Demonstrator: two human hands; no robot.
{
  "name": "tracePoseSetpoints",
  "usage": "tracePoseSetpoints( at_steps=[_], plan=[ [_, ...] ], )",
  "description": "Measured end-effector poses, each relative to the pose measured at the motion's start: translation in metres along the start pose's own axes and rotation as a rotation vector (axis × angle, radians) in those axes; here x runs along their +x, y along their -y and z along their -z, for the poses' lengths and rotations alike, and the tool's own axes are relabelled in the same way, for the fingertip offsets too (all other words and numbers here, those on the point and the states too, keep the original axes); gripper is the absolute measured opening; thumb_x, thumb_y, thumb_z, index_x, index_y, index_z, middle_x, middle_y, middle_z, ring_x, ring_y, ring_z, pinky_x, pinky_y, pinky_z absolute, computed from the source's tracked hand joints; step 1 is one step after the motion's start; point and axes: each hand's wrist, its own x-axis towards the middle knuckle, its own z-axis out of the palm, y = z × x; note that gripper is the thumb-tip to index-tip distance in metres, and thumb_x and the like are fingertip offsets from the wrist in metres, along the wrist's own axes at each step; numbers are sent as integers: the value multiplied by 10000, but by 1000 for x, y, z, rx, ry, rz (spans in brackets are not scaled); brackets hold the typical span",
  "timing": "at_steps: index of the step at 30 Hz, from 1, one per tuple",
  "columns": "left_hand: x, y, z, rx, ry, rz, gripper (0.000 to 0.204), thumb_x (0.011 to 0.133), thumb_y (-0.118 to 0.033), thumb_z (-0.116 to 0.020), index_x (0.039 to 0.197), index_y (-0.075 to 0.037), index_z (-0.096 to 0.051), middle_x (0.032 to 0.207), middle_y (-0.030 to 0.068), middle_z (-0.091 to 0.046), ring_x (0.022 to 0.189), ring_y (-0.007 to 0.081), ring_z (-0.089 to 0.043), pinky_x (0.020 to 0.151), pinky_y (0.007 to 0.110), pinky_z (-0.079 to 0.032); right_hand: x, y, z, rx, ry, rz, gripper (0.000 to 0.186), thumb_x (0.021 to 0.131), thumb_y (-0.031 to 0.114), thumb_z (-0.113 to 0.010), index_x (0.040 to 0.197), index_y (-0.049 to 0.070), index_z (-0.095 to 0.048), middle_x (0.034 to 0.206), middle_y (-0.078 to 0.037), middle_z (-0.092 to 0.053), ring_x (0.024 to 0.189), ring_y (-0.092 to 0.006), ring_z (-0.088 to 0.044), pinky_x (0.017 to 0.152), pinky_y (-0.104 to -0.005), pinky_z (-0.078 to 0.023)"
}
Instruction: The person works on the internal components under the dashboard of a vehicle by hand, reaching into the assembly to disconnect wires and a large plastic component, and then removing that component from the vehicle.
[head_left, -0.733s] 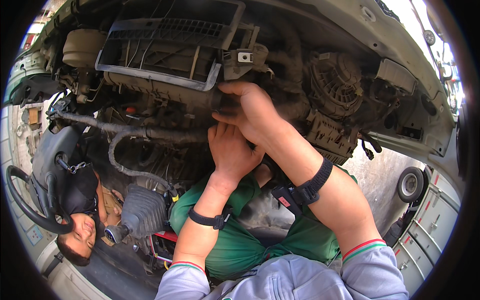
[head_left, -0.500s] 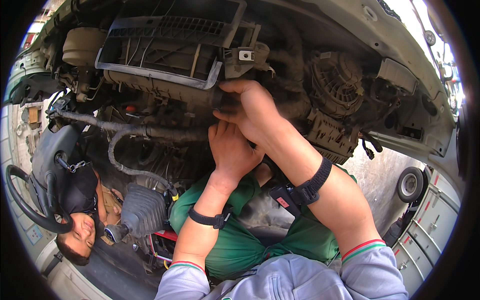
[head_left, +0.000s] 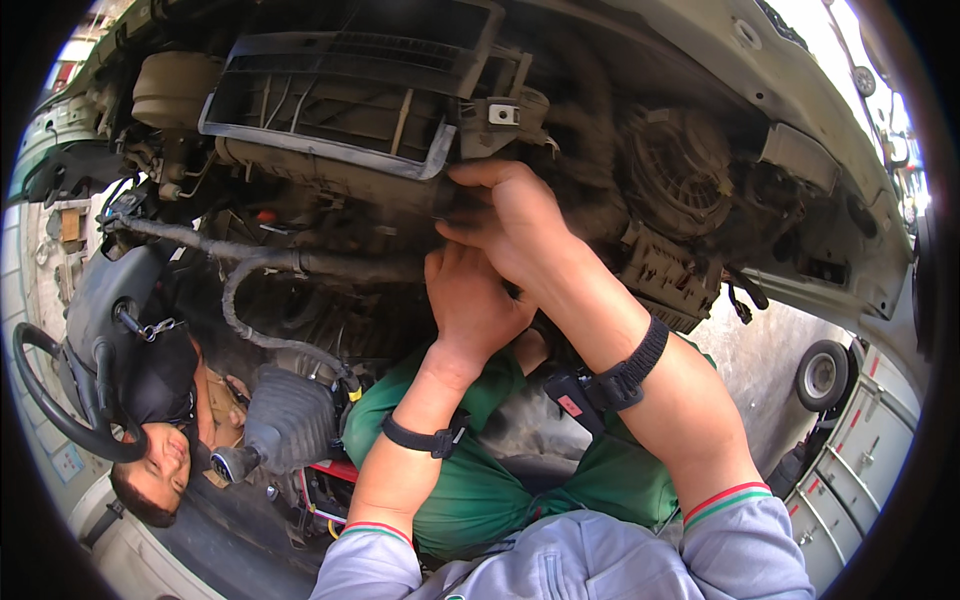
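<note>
Left hand [head_left: 475, 300] sat just below right hand [head_left: 520, 215], probably because gap was cramped. Too shadowed to tell whether either gripped anything. Dusty plastic box [head_left: 320, 178] hung just above-left of hands; wrapped wire bundle [head_left: 195, 240] ran left.

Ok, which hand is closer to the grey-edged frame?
The right hand: its top finger sits beside the frame's lower right corner, while the left hand is farther below.

On the left, a black steering wheel [head_left: 65, 428], a ribbed gear-lever boot [head_left: 292, 415] and a person [head_left: 160, 385]; far right, a tyred wheel [head_left: 822, 376].
</note>
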Motion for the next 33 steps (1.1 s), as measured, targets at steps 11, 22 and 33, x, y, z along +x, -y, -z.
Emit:
tracePoseSetpoints(
  at_steps=[11, 22, 33],
  plan=[
    [1, -4, 1, -55, -33, 26, 376, 705, -304, -733, 957, -33, -666, 892, 125, -669, 860, 335, -593, 750, 420, -389, 14, -4, 11, 77, 8, -73, 201, 836, 91, -689, 1019, 28, -638, 1038, -102, -603, 955, -272, -558, 821, -448, -529],
    [-4, 1, 0, -11, 37, 59, 491, 690, -383, -762, 1035, -48, -663, 994, 124, -673, 976, 320, -593, 789, 428, -399, 6, -2, 8, 38, 35, -68, 346, 856, 136, -682, 1163, 18, -572, 1198, -130, -535, 1089, -287, -491, 941, -466, -503],
    [-5, 0, -2, 10, 69, 62, 495, 693, -396, -756, 1033, -44, -680, 1002, 132, -687, 994, 319, -597, 821, 427, -404, -1, -8, 5, -67, 24, 30, 381, 945, 222, -599, 1227, -29, -553, 1238, -194, -545, 1102, -329, -554, 1003, -485, -503]
  ],
)
